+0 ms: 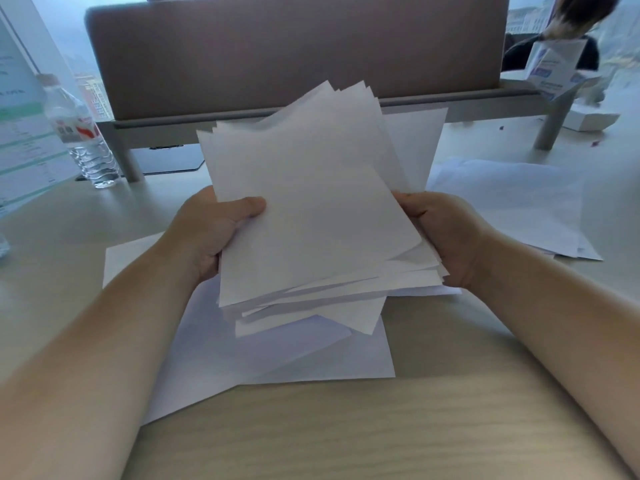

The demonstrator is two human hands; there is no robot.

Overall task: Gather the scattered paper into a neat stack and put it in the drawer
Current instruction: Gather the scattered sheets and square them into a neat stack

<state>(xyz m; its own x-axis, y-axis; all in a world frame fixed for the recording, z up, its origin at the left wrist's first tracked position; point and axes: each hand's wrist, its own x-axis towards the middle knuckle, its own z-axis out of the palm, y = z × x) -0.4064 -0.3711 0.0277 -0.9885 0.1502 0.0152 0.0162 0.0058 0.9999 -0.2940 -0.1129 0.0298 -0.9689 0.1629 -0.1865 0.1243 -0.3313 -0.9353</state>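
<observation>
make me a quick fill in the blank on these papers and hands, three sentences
1. The bundle of paper is held by ____ hands, the left hand and the right hand.
2. The bundle's edges are ____, not squared up.
3. The water bottle stands on the ____ side of the desk.

Missing words: both; fanned out (uneven); left
</observation>
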